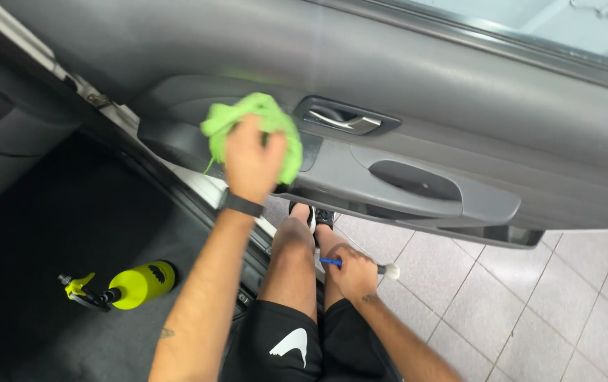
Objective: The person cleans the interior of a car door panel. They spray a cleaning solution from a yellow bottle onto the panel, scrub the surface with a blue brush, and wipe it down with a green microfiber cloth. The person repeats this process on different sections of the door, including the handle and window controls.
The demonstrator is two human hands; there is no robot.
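While the head camera looks down along both arms, the left hand is up against the grey car door panel, fingers closed round a bunched green microfibre cloth and pressing it flat to the trim just left of the chrome door handle. Looks like the palm is spread behind the cloth so more of it meets the plastic. There's a dark wristband on that arm.

The right hand sits low, resting on the knee, wrapped tight around a small detailing brush with a blue handle and pale bristles poking out to the right. My guess is it's parked there to keep it handy and off the door.

Down on the dark carpet of the car's footwell, well apart from both hands, lies a yellow spray bottle on its side. Below the armrest you can see light floor tiles and the person's shoes
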